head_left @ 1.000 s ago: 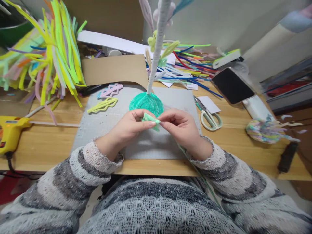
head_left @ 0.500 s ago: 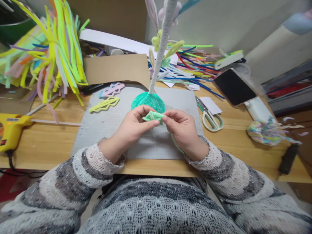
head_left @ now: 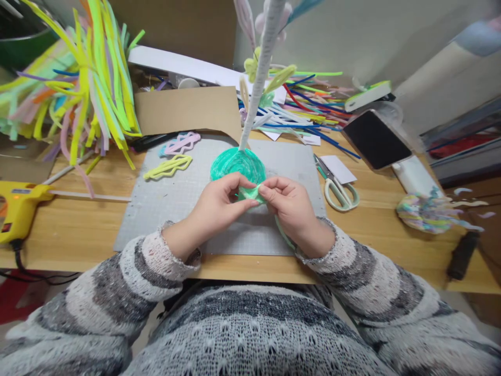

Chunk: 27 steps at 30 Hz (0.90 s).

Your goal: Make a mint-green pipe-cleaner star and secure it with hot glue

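Between my fingertips is a folded light green pipe cleaner [head_left: 250, 194], its tail hanging down beside my right wrist. My left hand [head_left: 219, 201] pinches the folded part from the left. My right hand [head_left: 291, 209] grips it from the right with thumb and forefinger. Just behind my hands stands a round base [head_left: 235, 162] coiled in green, with a white wrapped stem [head_left: 256, 89] rising from it. Loops in yellow, pink and blue are fixed along the stem. Bent zigzag pieces, one yellow [head_left: 168, 167] and one pink-purple [head_left: 183, 143], lie to the left on the grey cutting mat [head_left: 156, 214].
A yellow glue gun [head_left: 21, 206] lies at the left, below a big bundle of pipe cleaners [head_left: 97, 78]. Scissors [head_left: 340, 190], a phone [head_left: 378, 138] and a dark-handled tool [head_left: 464, 256] are on the right. Loose pipe cleaners [head_left: 305, 115] and cardboard [head_left: 188, 109] lie behind.
The green folded piece has turned and looks more compact between my fingers. My left hand has shifted slightly right, closer to my right hand. Everything else stays put.
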Each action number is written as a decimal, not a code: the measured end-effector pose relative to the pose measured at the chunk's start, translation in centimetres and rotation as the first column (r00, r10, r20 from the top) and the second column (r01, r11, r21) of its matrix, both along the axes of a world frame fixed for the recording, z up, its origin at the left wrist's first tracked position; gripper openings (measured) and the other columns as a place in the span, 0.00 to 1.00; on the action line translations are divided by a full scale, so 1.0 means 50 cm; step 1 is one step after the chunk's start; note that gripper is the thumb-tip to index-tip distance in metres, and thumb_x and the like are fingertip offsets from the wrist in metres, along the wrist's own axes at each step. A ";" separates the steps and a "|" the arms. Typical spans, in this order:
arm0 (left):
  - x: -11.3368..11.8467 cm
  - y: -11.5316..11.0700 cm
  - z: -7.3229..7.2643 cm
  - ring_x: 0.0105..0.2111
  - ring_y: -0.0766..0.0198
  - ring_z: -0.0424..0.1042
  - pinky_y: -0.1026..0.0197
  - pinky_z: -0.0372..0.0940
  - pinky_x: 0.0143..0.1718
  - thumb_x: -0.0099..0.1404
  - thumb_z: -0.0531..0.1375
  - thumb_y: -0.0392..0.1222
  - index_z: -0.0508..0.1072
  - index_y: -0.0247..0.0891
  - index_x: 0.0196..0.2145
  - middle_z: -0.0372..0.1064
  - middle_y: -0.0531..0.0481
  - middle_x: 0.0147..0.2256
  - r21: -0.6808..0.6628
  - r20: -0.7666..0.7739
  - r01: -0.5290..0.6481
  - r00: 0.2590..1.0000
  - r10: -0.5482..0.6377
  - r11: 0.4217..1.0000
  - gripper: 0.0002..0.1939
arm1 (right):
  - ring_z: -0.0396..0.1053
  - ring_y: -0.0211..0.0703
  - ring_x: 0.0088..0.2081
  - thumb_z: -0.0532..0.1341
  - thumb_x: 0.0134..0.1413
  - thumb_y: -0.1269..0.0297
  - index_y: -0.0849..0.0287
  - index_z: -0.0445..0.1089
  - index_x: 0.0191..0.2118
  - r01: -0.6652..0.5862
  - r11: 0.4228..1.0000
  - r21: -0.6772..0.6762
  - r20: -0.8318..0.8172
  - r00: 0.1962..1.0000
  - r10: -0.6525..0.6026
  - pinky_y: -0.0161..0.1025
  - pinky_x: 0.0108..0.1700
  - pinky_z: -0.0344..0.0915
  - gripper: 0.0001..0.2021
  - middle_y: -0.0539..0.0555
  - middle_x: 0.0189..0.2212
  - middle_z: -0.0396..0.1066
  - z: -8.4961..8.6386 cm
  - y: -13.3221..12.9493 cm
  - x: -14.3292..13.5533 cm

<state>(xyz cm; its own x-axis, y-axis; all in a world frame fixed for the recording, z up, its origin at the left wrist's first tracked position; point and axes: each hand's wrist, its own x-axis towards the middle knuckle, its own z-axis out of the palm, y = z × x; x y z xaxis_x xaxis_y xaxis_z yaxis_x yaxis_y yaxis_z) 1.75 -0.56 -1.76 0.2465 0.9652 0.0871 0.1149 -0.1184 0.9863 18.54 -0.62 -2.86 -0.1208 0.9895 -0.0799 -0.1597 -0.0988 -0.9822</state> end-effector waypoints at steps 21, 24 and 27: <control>0.002 0.011 0.009 0.26 0.70 0.72 0.67 0.67 0.31 0.46 0.74 0.37 0.72 0.35 0.31 0.73 0.54 0.26 -0.428 0.610 0.143 0.774 0.169 0.892 0.17 | 0.47 0.28 0.16 0.69 0.49 0.59 0.57 0.75 0.35 -0.175 0.977 0.121 -0.140 0.971 0.191 0.31 0.18 0.44 0.09 0.42 0.17 0.59 0.009 0.005 0.010; 0.005 0.010 0.008 0.26 0.70 0.72 0.68 0.67 0.32 0.47 0.74 0.37 0.72 0.34 0.31 0.74 0.53 0.27 -0.414 0.643 0.144 0.745 0.177 0.899 0.17 | 0.51 0.28 0.18 0.70 0.48 0.62 0.56 0.75 0.32 -0.103 0.978 0.184 -0.140 0.982 0.130 0.30 0.20 0.51 0.07 0.42 0.17 0.61 0.005 0.000 0.000; 0.011 0.005 0.005 0.27 0.70 0.72 0.68 0.67 0.32 0.48 0.74 0.37 0.72 0.34 0.32 0.74 0.53 0.27 -0.401 0.665 0.136 0.723 0.186 0.906 0.17 | 0.55 0.29 0.19 0.72 0.46 0.64 0.55 0.75 0.30 -0.031 0.973 0.229 -0.134 0.989 0.063 0.31 0.24 0.59 0.06 0.42 0.18 0.64 0.003 -0.005 -0.010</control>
